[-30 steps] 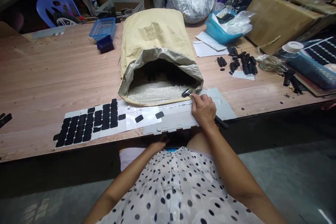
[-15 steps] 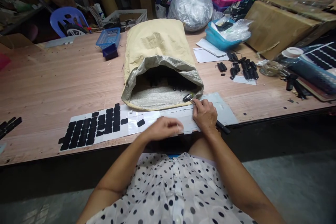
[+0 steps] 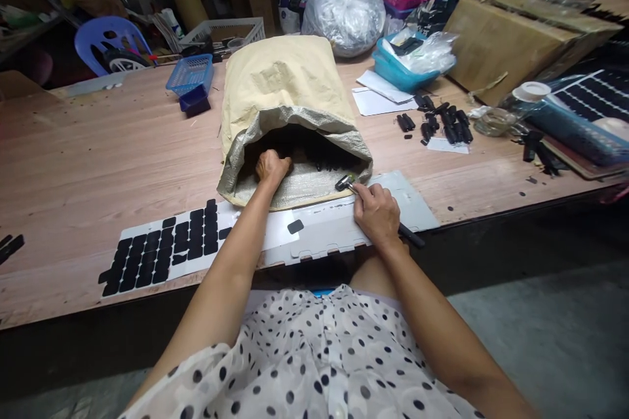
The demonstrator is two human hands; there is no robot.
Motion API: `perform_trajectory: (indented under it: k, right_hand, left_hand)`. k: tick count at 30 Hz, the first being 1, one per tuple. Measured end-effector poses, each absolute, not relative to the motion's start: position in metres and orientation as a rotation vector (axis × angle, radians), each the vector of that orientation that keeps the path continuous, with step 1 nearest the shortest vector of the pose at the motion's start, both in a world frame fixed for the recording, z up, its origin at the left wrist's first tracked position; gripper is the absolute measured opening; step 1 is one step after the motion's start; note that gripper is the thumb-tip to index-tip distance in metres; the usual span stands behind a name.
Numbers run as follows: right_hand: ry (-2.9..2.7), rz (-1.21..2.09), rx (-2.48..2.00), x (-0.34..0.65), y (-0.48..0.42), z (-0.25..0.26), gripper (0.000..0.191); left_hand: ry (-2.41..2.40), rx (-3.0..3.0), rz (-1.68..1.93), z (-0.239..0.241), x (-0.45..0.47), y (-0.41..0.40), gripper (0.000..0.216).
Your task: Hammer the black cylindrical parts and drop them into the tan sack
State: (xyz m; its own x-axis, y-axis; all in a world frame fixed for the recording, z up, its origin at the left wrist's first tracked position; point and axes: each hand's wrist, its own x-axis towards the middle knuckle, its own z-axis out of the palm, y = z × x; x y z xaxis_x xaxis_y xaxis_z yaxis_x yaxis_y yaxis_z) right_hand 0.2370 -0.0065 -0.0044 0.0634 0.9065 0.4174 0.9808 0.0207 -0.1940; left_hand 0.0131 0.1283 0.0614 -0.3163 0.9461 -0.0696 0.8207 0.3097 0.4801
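A tan woven sack (image 3: 285,85) lies on the wooden table with its mouth open toward me and dark parts inside. My left hand (image 3: 271,167) reaches into the sack's mouth with its fingers curled; what it grips is hidden. My right hand (image 3: 377,213) rests on a grey plastic sheet (image 3: 417,200) and is closed round a small roller tool (image 3: 346,182) with a black handle. A white backing sheet (image 3: 162,245) covered with several black pads lies to the left; one loose black pad (image 3: 295,226) sits beside my left forearm.
Black plastic parts (image 3: 439,124) lie scattered at the right near white papers and a teal tray (image 3: 403,72). A blue basket (image 3: 190,73), a clear plastic bag (image 3: 344,13) and a cardboard box (image 3: 511,39) stand at the back. The table's front edge is close to my body.
My left hand rose from below the table edge, passed over the sheets and moved forward into the sack. My right hand stayed on the roller tool.
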Motion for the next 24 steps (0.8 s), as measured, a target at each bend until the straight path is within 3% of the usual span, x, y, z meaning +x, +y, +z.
perform_trajectory:
  k: [5, 11, 16, 21, 24]
  right_hand:
    - [-1.879, -0.211, -1.941, 0.237, -0.006, -0.003, 0.034]
    - [-1.88, -0.218, -1.947, 0.238, -0.005, -0.004, 0.036]
    - [-1.87, -0.222, -1.953, 0.238, -0.004, -0.005, 0.035]
    - [-1.877, -0.212, -1.951, 0.238, -0.004, -0.005, 0.036]
    - [-1.879, -0.21, -1.962, 0.238, -0.004, -0.005, 0.036]
  left_hand:
    - [1.629, 1.445, 0.836, 0.06, 0.001, 0.082, 0.018]
    - [1.091, 0.952, 0.714, 0.048, 0.007, 0.018, 0.036]
    - [1.104, 1.01, 0.684, 0.042, 0.015, -0.001, 0.036]
    - [1.391, 1.596, 0.779, 0.036, 0.017, -0.003, 0.011]
    - [1.455, 1.794, 0.742, 0.03, 0.015, -0.004, 0.007]
